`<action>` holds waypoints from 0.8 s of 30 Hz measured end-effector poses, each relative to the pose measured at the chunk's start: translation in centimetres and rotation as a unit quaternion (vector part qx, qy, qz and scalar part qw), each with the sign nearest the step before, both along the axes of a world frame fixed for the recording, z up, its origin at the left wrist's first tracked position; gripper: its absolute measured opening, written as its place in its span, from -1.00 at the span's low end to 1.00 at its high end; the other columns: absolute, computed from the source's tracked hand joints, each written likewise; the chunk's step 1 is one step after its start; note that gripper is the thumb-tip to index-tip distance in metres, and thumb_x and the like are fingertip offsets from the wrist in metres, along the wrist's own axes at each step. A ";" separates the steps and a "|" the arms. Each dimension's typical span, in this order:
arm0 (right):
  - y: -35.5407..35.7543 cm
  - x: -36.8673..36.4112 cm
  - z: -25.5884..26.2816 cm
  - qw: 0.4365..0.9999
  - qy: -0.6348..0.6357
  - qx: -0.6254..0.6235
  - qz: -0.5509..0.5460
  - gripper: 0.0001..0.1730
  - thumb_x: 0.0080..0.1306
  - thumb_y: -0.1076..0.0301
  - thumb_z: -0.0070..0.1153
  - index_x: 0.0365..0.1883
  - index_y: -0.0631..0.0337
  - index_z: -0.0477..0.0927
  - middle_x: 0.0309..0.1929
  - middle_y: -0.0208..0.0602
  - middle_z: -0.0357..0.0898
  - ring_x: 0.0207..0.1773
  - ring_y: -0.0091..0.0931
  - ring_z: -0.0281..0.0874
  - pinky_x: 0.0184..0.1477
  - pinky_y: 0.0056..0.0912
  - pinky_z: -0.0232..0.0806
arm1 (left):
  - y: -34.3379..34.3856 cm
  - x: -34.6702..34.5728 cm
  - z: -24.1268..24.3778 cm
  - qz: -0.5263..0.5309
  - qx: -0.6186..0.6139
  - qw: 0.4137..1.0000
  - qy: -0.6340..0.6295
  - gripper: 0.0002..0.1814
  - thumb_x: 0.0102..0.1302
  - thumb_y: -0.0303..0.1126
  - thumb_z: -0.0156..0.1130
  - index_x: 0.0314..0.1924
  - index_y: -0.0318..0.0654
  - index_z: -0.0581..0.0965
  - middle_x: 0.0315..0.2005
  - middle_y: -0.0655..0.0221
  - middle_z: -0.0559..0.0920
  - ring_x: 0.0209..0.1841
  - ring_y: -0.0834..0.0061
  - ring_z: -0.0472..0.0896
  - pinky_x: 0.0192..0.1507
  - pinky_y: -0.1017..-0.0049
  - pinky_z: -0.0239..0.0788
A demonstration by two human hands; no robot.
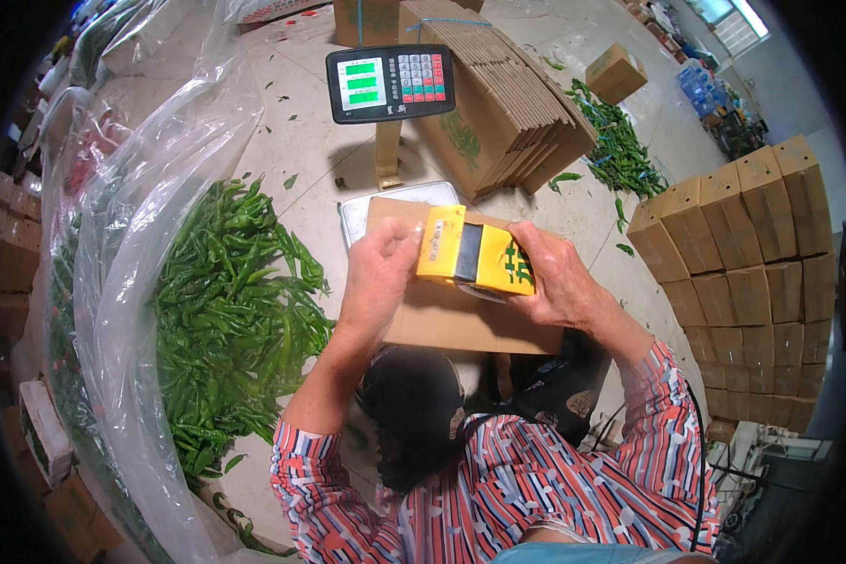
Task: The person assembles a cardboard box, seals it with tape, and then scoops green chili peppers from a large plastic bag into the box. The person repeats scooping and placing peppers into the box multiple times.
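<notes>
My right hand (564, 278) grips the right end of a yellow packing-tape dispenser (497, 257) with dark markings and a black band. At the dispenser's left end my left hand (384, 264) has its fingertips pinched together, with what looks like the end of clear tape (419, 231) at them. Below both hands lies a closed brown cardboard carton (465, 328), on the pan (352, 218) of a platform scale. The scale's display head (391, 83), with green lit readouts and a keypad, stands beyond it on a post (388, 155).
A heap of green peppers (225, 303) spreads on the floor at left beside clear plastic sheeting (123, 296). Flattened cartons (493, 106) stand bundled behind the scale. Stacked cartons (740, 275) form a wall at right. More peppers (613, 141) and a carton (615, 72) lie farther back.
</notes>
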State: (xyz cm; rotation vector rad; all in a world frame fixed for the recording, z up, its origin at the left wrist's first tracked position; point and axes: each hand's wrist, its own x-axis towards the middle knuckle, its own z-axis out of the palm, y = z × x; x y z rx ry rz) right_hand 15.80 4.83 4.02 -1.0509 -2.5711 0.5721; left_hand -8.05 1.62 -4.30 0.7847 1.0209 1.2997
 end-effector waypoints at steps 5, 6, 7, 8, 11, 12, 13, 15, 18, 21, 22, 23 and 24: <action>-0.1 -1.2 0.8 0.999 -0.038 -0.015 -0.008 -0.44 0.09 0.36 0.33 0.01 0.31 0.36 -0.21 0.14 0.54 -0.10 0.10 0.55 -0.11 0.03 0.45 | -0.1 -2.0 1.5 0.047 -0.043 0.991 0.119 -0.86 0.49 -0.41 0.19 -0.17 -0.33 0.61 -0.37 0.51 0.61 -0.42 0.76 0.46 -0.32 0.65 0.35; -0.3 -1.6 1.3 0.998 -0.055 -0.015 -0.015 -0.44 0.09 0.35 0.34 0.00 0.31 0.35 -0.21 0.14 0.54 -0.10 0.11 0.55 -0.11 0.03 0.45 | 0.0 -2.6 1.2 0.068 -0.033 0.990 0.122 -0.87 0.48 -0.41 0.19 -0.22 -0.31 0.60 -0.41 0.53 0.59 -0.44 0.76 0.45 -0.37 0.64 0.33; -0.5 -1.5 1.6 0.997 -0.072 -0.015 -0.023 -0.44 0.09 0.34 0.35 -0.01 0.30 0.35 -0.21 0.14 0.54 -0.10 0.11 0.55 -0.11 0.04 0.45 | 0.0 -3.6 0.6 0.089 -0.024 0.988 0.125 -0.86 0.48 -0.41 0.20 -0.26 -0.30 0.60 -0.45 0.55 0.56 -0.46 0.75 0.43 -0.41 0.64 0.30; -0.5 -1.3 1.5 0.997 -0.074 -0.008 -0.015 -0.43 0.09 0.33 0.36 -0.02 0.30 0.34 -0.22 0.12 0.55 -0.11 0.10 0.56 -0.12 0.06 0.46 | -0.2 -6.7 -1.1 0.136 -0.032 0.982 0.127 -0.86 0.46 -0.39 0.21 -0.28 -0.26 0.58 -0.49 0.55 0.53 -0.50 0.73 0.41 -0.42 0.64 0.27; -0.7 -0.1 1.7 0.992 -0.113 -0.039 -0.035 -0.41 0.10 0.31 0.36 0.01 0.29 0.33 -0.23 0.11 0.55 -0.12 0.09 0.58 -0.13 0.07 0.45 | -1.6 -14.7 -4.6 0.189 -0.072 0.974 0.105 -0.83 0.45 -0.34 0.26 -0.32 -0.22 0.56 -0.54 0.58 0.47 -0.54 0.72 0.36 -0.46 0.65 0.20; -0.9 -0.8 2.3 0.992 -0.116 -0.030 -0.030 -0.42 0.10 0.31 0.35 0.01 0.29 0.34 -0.23 0.10 0.57 -0.14 0.09 0.59 -0.14 0.07 0.45 | -1.8 -15.0 -5.2 0.180 -0.075 0.976 0.100 -0.83 0.45 -0.34 0.26 -0.32 -0.22 0.55 -0.54 0.58 0.47 -0.53 0.72 0.36 -0.46 0.65 0.20; -0.9 -1.0 2.1 0.992 -0.119 -0.028 -0.026 -0.42 0.10 0.30 0.35 0.00 0.28 0.34 -0.23 0.10 0.58 -0.14 0.08 0.59 -0.15 0.08 0.45 | -2.0 -15.1 -6.1 0.171 -0.078 0.978 0.095 -0.83 0.45 -0.34 0.26 -0.32 -0.22 0.55 -0.54 0.58 0.46 -0.53 0.72 0.36 -0.46 0.65 0.19; -0.4 -1.2 2.0 0.991 -0.133 -0.017 -0.021 -0.42 0.11 0.30 0.35 0.00 0.28 0.34 -0.23 0.10 0.59 -0.15 0.08 0.60 -0.16 0.09 0.45 | -1.8 -14.4 -7.3 0.171 -0.090 0.978 0.079 -0.83 0.46 -0.34 0.25 -0.31 -0.21 0.55 -0.53 0.59 0.47 -0.52 0.74 0.37 -0.46 0.65 0.18; -0.3 -2.1 2.1 0.987 -0.157 -0.021 -0.027 -0.42 0.10 0.30 0.35 0.00 0.27 0.34 -0.23 0.11 0.60 -0.17 0.08 0.60 -0.19 0.11 0.44 | -1.7 -14.1 -8.6 0.188 -0.081 0.976 0.075 -0.82 0.48 -0.33 0.22 -0.32 -0.18 0.53 -0.53 0.60 0.45 -0.53 0.74 0.33 -0.48 0.64 0.13; -0.3 -2.0 2.1 0.985 -0.167 -0.027 -0.026 -0.43 0.11 0.29 0.35 0.00 0.28 0.34 -0.23 0.11 0.59 -0.19 0.08 0.61 -0.20 0.13 0.44 | -1.4 -12.6 -10.2 0.167 -0.102 0.977 0.080 -0.77 0.50 -0.33 0.18 -0.38 -0.14 0.47 -0.53 0.61 0.42 -0.54 0.73 0.31 -0.49 0.64 0.10; -0.1 -2.0 2.2 0.985 -0.171 -0.024 -0.026 -0.43 0.11 0.29 0.34 -0.01 0.28 0.34 -0.23 0.11 0.59 -0.19 0.08 0.60 -0.20 0.12 0.44 | -1.4 -12.1 -10.9 0.166 -0.104 0.978 0.078 -0.77 0.50 -0.33 0.17 -0.38 -0.14 0.47 -0.53 0.61 0.42 -0.54 0.73 0.31 -0.49 0.64 0.12; -0.2 -2.3 2.2 0.984 -0.173 -0.022 -0.024 -0.44 0.11 0.29 0.34 -0.01 0.28 0.34 -0.23 0.11 0.59 -0.19 0.08 0.60 -0.20 0.12 0.43 | -1.7 -11.9 -11.9 0.166 -0.108 0.977 0.078 -0.77 0.50 -0.33 0.16 -0.38 -0.14 0.47 -0.54 0.61 0.42 -0.54 0.73 0.31 -0.49 0.64 0.13; -0.2 -2.5 2.2 0.984 -0.174 -0.020 -0.022 -0.44 0.12 0.28 0.34 -0.02 0.28 0.34 -0.23 0.10 0.59 -0.19 0.08 0.60 -0.20 0.12 0.43 | -1.7 -11.3 -12.5 0.152 -0.119 0.974 0.121 -0.78 0.49 -0.32 0.17 -0.38 -0.13 0.47 -0.53 0.60 0.42 -0.53 0.74 0.31 -0.49 0.64 0.16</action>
